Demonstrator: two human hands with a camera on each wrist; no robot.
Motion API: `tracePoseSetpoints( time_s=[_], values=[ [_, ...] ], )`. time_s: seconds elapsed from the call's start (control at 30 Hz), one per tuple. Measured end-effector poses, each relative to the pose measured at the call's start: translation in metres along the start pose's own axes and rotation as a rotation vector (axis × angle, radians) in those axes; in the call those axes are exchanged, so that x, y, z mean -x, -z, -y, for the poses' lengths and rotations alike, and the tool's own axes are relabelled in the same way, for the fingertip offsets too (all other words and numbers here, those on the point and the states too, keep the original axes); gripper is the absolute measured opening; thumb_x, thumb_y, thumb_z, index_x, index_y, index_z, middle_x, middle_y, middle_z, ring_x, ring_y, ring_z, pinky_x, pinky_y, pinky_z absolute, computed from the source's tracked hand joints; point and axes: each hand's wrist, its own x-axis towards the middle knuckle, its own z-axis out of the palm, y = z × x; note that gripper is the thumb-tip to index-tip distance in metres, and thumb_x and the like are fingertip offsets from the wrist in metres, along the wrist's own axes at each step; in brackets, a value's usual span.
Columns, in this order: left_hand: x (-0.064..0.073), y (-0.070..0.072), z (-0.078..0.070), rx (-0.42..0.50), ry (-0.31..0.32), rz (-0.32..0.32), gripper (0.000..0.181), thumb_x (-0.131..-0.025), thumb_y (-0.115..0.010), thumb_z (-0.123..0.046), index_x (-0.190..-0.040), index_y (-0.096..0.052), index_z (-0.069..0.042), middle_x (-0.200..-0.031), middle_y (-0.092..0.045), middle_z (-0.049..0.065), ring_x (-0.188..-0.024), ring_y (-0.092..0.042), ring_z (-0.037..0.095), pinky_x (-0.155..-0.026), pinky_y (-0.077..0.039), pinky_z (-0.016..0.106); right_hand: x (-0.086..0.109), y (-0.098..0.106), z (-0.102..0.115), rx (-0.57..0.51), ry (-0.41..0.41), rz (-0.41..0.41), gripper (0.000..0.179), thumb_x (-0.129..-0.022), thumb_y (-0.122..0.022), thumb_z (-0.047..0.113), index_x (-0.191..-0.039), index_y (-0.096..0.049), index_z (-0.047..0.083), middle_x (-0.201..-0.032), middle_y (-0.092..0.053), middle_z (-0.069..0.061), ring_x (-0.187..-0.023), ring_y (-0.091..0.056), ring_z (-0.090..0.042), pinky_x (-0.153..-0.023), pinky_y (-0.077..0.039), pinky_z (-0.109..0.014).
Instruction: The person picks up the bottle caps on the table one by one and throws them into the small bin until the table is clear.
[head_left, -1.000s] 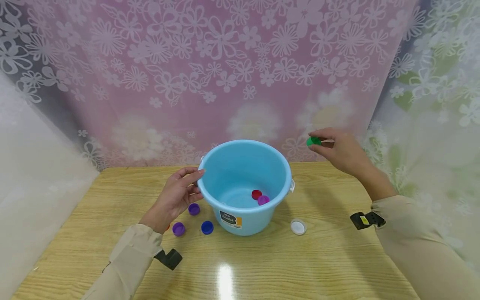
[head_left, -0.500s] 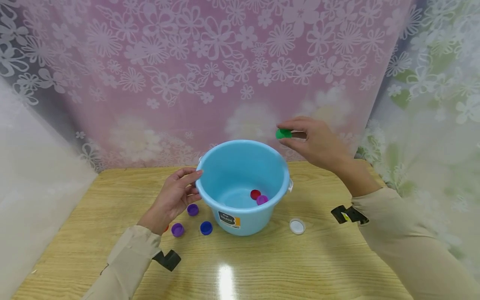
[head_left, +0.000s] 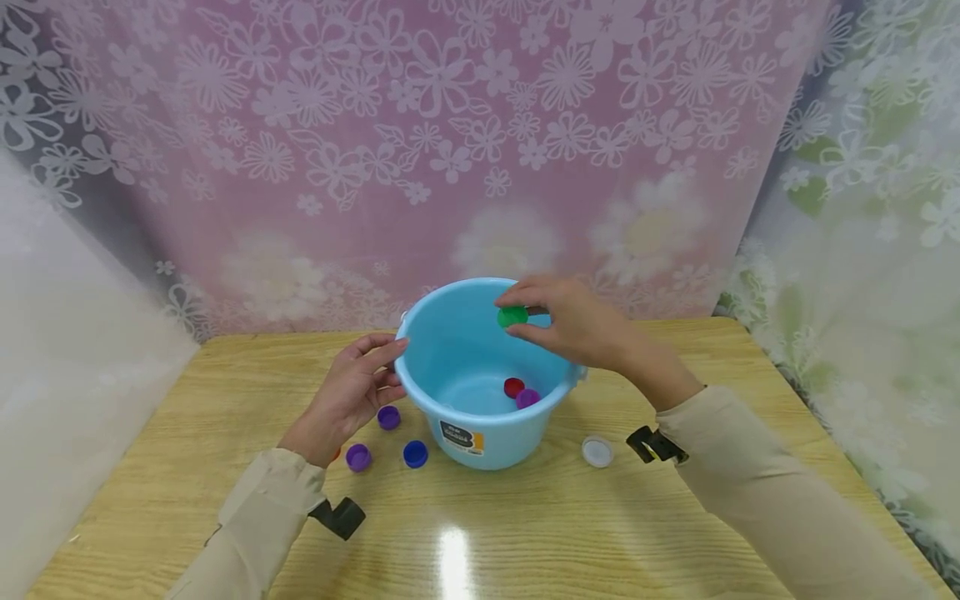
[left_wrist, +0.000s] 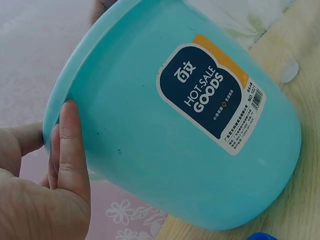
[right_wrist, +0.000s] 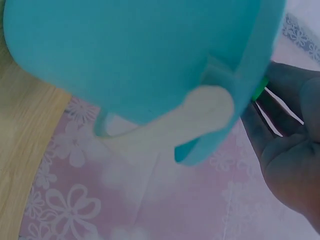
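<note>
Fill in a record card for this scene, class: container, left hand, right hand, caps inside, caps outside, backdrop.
Container: bucket, light blue, standing on a wooden table
Left hand: grips the bucket's rim
Right hand: pinches a green cap at the bucket's opening
Caps inside: red cap, magenta cap
Caps outside: first purple cap, second purple cap, blue cap, white cap
Backdrop: pink floral curtain

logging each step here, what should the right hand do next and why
Probably lower the green cap slightly and release it into the bucket: the right hand pinches it over the bucket's opening, a red cap and magenta cap lie inside, and the left hand holds the bucket.
</note>
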Motion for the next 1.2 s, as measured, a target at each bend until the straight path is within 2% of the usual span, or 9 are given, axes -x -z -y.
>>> tracePoseSetpoints(
  time_s=[0.2,0.57,0.97,1.2],
  values=[
    [-0.001,-0.001,-0.001,0.005,-0.002,0.004,0.031,-0.093,-0.066,-0.02,-0.113,-0.048,-0.007,-0.073,-0.059,0.005,-0.054,-0.059,0.012,-0.055,-0.057,0.024,0.003,-0.01,-0.001,-0.023,0.026,0.076,0.032,-0.086,-0.073,0.012,-0.117,-0.067,0.006,-0.115,-0.062,-0.003,-0.101,-0.06,-0.017,-0.083,-0.054,-0.032],
    [0.0,-0.002,-0.002,0.021,-0.001,0.008,0.028,-0.093,-0.065,-0.019,-0.112,-0.048,-0.007,-0.073,-0.06,0.005,-0.053,-0.06,0.011,-0.054,-0.057,0.024,0.008,-0.013,-0.005,-0.004,0.003,0.144,0.031,-0.086,-0.073,0.014,-0.116,-0.067,0.007,-0.115,-0.062,-0.003,-0.107,-0.057,-0.018,-0.089,-0.051,-0.035],
    [0.0,-0.001,-0.001,0.015,0.001,0.009,0.028,-0.093,-0.065,-0.019,-0.111,-0.048,-0.007,-0.072,-0.06,0.005,-0.053,-0.06,0.011,-0.054,-0.057,0.024,0.015,-0.01,-0.012,-0.028,-0.028,0.166,0.033,-0.088,-0.071,0.016,-0.12,-0.065,0.008,-0.121,-0.059,-0.004,-0.114,-0.054,-0.023,-0.094,-0.049,-0.041],
    [0.001,-0.001,0.0,0.012,0.006,0.002,0.029,-0.093,-0.065,-0.019,-0.112,-0.048,-0.007,-0.072,-0.059,0.004,-0.053,-0.059,0.011,-0.054,-0.057,0.023,0.022,-0.004,-0.018,-0.053,-0.043,0.115,0.03,-0.089,-0.069,0.013,-0.119,-0.065,0.01,-0.122,-0.059,-0.006,-0.118,-0.051,-0.027,-0.095,-0.048,-0.044]
  ],
)
